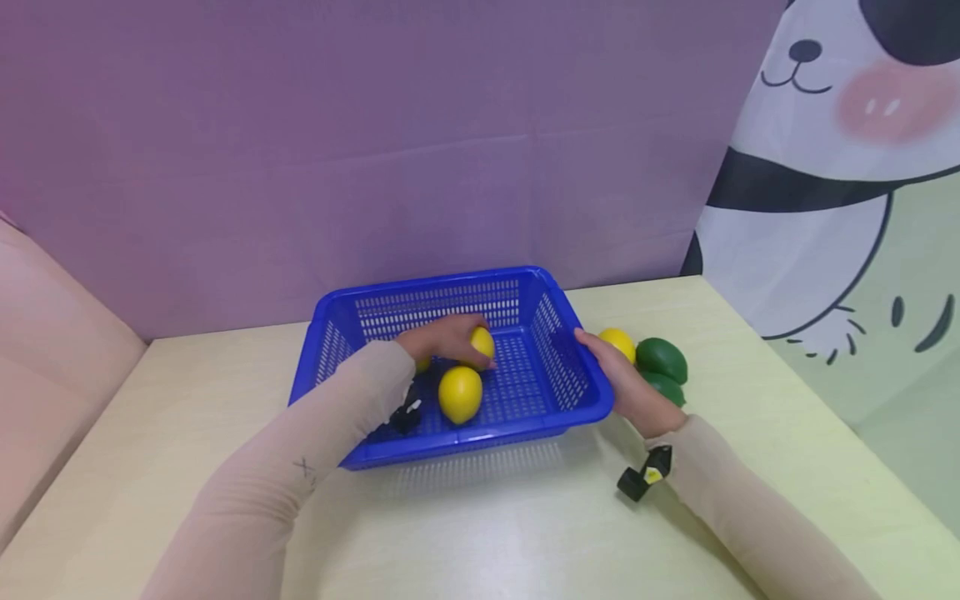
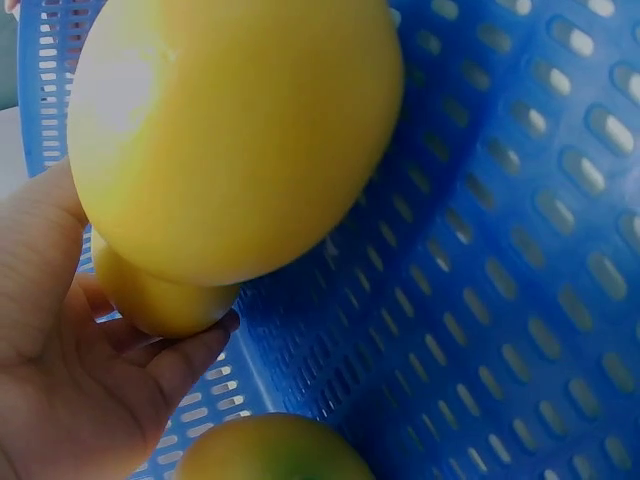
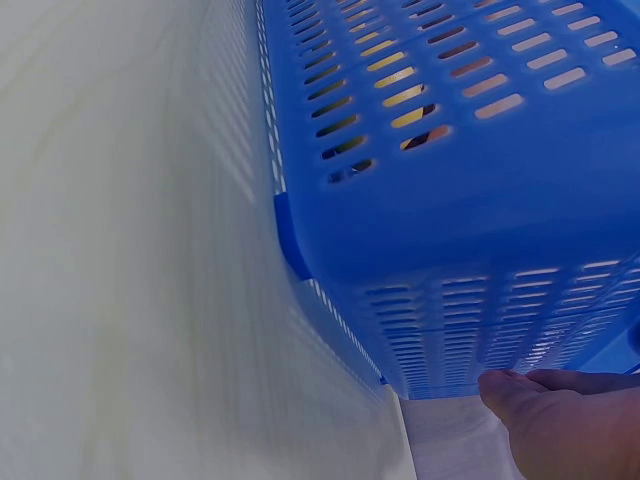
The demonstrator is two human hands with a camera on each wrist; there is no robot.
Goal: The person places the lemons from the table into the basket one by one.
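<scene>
Inside a blue plastic basket, my left hand grips a yellow lemon, with the fingers curled round it in the left wrist view. A second lemon lies on the basket floor just in front of that hand. Part of another lemon shows beneath the wrist. At the basket's right side, my right hand holds the rim, with fingertips at its top edge. From the right wrist view, the thumb lies against the far end of the perforated wall.
Right of the basket, beside the right hand, are a yellow lemon and two smooth dark green oval things, partly hidden by the wrist. The pale wooden table meets a purple cloth backdrop behind the basket.
</scene>
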